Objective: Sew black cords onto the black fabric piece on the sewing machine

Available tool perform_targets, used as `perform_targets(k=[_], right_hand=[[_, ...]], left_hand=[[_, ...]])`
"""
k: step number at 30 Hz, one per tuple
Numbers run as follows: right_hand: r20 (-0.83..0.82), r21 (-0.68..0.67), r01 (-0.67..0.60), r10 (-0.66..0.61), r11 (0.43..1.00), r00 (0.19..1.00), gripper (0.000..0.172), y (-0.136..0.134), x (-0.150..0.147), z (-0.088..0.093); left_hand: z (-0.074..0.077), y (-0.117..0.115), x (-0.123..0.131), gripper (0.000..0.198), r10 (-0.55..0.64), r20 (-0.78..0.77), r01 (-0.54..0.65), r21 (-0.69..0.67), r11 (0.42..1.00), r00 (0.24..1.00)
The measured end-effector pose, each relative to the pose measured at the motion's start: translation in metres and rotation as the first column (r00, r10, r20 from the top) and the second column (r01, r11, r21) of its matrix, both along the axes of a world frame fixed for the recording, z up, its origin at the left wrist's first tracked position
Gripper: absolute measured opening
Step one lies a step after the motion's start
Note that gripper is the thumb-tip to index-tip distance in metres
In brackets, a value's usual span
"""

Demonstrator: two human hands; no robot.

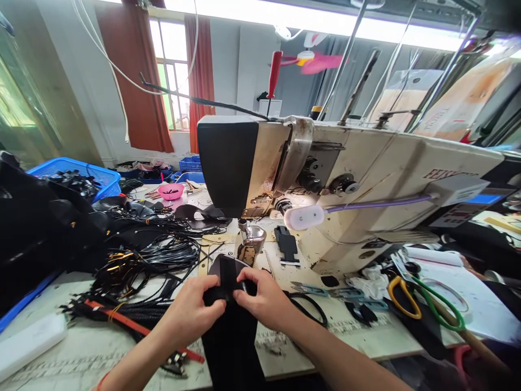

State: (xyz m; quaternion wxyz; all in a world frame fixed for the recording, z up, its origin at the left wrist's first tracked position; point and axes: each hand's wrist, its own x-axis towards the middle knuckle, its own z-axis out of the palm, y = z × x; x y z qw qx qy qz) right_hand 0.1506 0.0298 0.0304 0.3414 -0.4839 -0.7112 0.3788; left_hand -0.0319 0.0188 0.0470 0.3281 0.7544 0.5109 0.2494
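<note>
A piece of black material (pixel 232 342) runs from the front table edge up to the sewing machine (pixel 370 179), close to its presser foot area (pixel 250 239). My left hand (pixel 195 307) pinches the left side of this piece between thumb and fingers. On the opposite side, my right hand (pixel 262 298) grips it the same way, thumb below and fingers above. A black strip lies between the two hands on top of the piece. The exact edges under my fingertips are hidden.
Bundles of black cords (pixel 158 255) and a red strip (pixel 122 320) lie at left, near a blue basket (pixel 109 182). A pink bowl (pixel 171 191) stands behind. At right are thread snips (pixel 313 289), yellow-handled scissors (pixel 401 298) and papers (pixel 472 309). A small lamp (pixel 303 217) lights the machine bed.
</note>
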Motion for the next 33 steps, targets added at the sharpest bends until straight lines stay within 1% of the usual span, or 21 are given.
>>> perform_targets(k=[7,9,11,12,13,14,15,16,17,19,20,21,23,24,26,28,29,30,31,32,33], right_hand=[[-0.063,-0.021,-0.008,0.006,1.0,0.998,0.006,-0.001,0.0,0.002],[-0.052,-0.033,-0.02,0.018,0.999,0.998,0.006,-0.002,0.004,0.007],[-0.032,-0.006,-0.036,0.036,0.999,0.999,0.007,-0.005,0.015,0.016],[-0.021,0.027,-0.079,0.079,0.997,0.997,0.017,-0.007,0.023,0.022],[0.004,0.069,-0.159,0.16,0.985,0.987,0.033,-0.009,0.032,0.028],[0.053,0.106,-0.269,0.264,0.957,0.963,0.051,-0.011,0.041,0.034],[0.134,0.131,-0.383,0.366,0.914,0.921,0.066,-0.013,0.05,0.04],[0.245,0.143,-0.469,0.428,0.872,0.87,0.075,-0.015,0.057,0.045],[0.355,0.165,-0.516,0.438,0.84,0.826,0.077,-0.015,0.062,0.05],[0.527,0.279,-0.524,0.327,0.805,0.784,0.063,-0.011,0.068,0.059],[0.569,0.356,-0.512,0.254,0.782,0.782,0.053,-0.007,0.069,0.063],[0.587,0.421,-0.517,0.211,0.745,0.782,0.041,-0.001,0.069,0.066],[0.59,0.482,-0.543,0.204,0.687,0.781,0.026,0.014,0.073,0.072],[0.582,0.489,-0.547,0.213,0.68,0.785,0.024,0.021,0.075,0.074],[0.587,0.464,-0.546,0.22,0.698,0.779,0.03,0.034,0.083,0.072],[0.631,0.432,-0.55,0.197,0.715,0.751,0.054,0.041,0.09,0.06],[0.651,0.45,-0.548,0.161,0.705,0.742,0.067,0.042,0.092,0.05],[0.654,0.505,-0.541,0.111,0.673,0.748,0.078,0.042,0.092,0.038],[0.632,0.592,-0.508,0.031,0.625,0.775,0.08,0.042,0.091,0.026],[0.571,0.711,-0.461,-0.052,0.531,0.819,0.074,0.041,0.089,0.014],[0.513,0.793,-0.421,-0.111,0.441,0.851,0.066,0.041,0.087,0.005]], left_hand=[[0.002,0.001,0.007,0.029,0.004,0.039,-0.001,-0.071,0.997,0.999],[0.003,0.002,0.01,0.029,0.002,0.083,0.006,-0.105,0.995,0.997],[0.006,0.004,0.012,0.029,0.025,0.129,-0.008,-0.124,0.992,0.991],[0.008,0.006,0.012,0.028,0.042,0.154,-0.02,-0.14,0.99,0.987],[0.01,0.007,0.013,0.028,0.055,0.186,-0.023,-0.173,0.985,0.981],[0.012,0.009,0.013,0.028,0.072,0.228,-0.018,-0.228,0.974,0.971],[0.014,0.011,0.014,0.029,0.094,0.28,-0.006,-0.3,0.954,0.955],[0.015,0.014,0.015,0.029,0.123,0.338,0.017,-0.381,0.924,0.933],[0.017,0.016,0.017,0.03,0.162,0.392,0.041,-0.462,0.886,0.905],[0.019,0.024,0.022,0.032,0.243,0.474,0.102,-0.592,0.8,0.846],[0.02,0.03,0.025,0.033,0.268,0.503,0.139,-0.633,0.762,0.822],[0.02,0.037,0.029,0.033,0.281,0.53,0.179,-0.658,0.731,0.8],[0.02,0.053,0.037,0.034,0.294,0.563,0.228,-0.678,0.699,0.773],[0.02,0.062,0.04,0.035,0.299,0.571,0.232,-0.677,0.699,0.765],[0.019,0.08,0.045,0.034,0.319,0.569,0.203,-0.671,0.714,0.758],[0.019,0.094,0.048,0.031,0.32,0.57,0.193,-0.663,0.723,0.757],[0.019,0.098,0.049,0.03,0.315,0.577,0.203,-0.66,0.724,0.754],[0.019,0.101,0.05,0.03,0.304,0.591,0.223,-0.654,0.723,0.747],[0.02,0.104,0.052,0.029,0.292,0.606,0.245,-0.647,0.722,0.74],[0.02,0.105,0.053,0.028,0.281,0.621,0.266,-0.639,0.721,0.731],[0.02,0.106,0.054,0.026,0.274,0.633,0.28,-0.633,0.722,0.724]])
